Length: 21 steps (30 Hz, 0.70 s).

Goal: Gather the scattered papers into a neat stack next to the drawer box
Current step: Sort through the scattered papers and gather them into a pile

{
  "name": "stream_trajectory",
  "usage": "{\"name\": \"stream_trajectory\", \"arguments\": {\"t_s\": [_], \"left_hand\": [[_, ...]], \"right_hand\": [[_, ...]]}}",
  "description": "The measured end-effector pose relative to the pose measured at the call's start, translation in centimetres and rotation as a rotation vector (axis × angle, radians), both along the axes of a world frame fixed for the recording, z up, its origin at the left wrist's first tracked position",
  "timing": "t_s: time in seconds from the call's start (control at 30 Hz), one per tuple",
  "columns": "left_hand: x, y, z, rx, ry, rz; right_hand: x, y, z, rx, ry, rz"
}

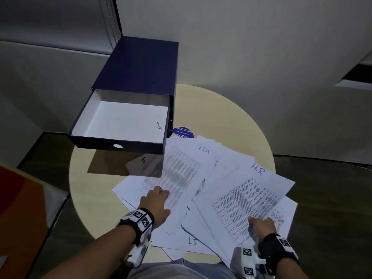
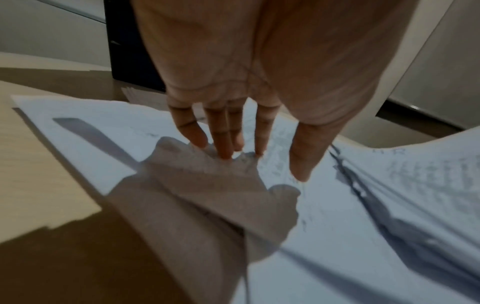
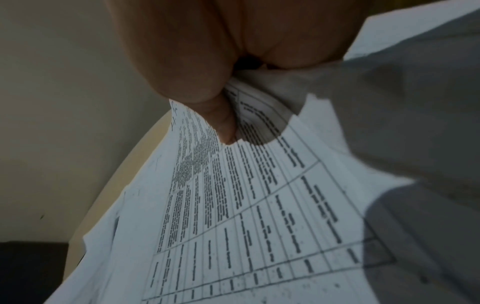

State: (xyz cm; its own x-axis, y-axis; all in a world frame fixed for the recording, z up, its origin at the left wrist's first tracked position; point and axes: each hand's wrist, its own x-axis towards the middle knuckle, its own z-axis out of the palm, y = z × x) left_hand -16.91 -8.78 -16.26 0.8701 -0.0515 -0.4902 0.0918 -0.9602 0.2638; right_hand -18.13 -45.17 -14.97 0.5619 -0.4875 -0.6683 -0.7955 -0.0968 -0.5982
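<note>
Two hands: both are low in the head view, close to the person, on the papers (image 1: 201,178).
Right hand (image 1: 261,226): its grip is pinched on the near edge of a printed sheet. The right wrist view shows the thumb (image 3: 223,123) pressed on top of that sheet (image 3: 259,205). The head view shows only the back of this hand.
Left hand (image 1: 156,204): it lies flat on a sheet with grey print. The left wrist view shows straight fingers (image 2: 226,139) with their tips touching the paper, grip loose, holding nothing.
Papers: many white sheets, spread like a fan over the round worktop (image 1: 231,117), lying over each other at all angles. Most have small black print in rows and boxes. One has "H.R." in blue pen. They lie just right of the drawer front, and some go under it.
Drawer (image 1: 120,121): pulled out of the dark blue drawer box (image 1: 138,65). It is white inside and has a small pen mark.
Behind the papers: a small blue round thing (image 1: 182,132) beside the box, too small to tell what it is.
</note>
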Motion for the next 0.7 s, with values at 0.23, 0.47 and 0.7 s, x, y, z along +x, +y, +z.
{"name": "stream_trajectory", "arguments": {"t_s": [0.23, 0.47, 0.7], "left_hand": [[2.4, 3.4, 1.0, -0.002, -0.121, 0.412], [2.0, 3.7, 0.4, 0.103, 0.039, 0.405], [2.4, 6.1, 1.6, 0.078, 0.043, 0.507]], "right_hand": [[0.5, 2.0, -0.4, 0.01, 0.008, 0.032], [1.3, 4.0, -1.9, 0.218, 0.06, 0.013], [1.9, 1.4, -0.2, 0.169, -0.065, 0.072]]}}
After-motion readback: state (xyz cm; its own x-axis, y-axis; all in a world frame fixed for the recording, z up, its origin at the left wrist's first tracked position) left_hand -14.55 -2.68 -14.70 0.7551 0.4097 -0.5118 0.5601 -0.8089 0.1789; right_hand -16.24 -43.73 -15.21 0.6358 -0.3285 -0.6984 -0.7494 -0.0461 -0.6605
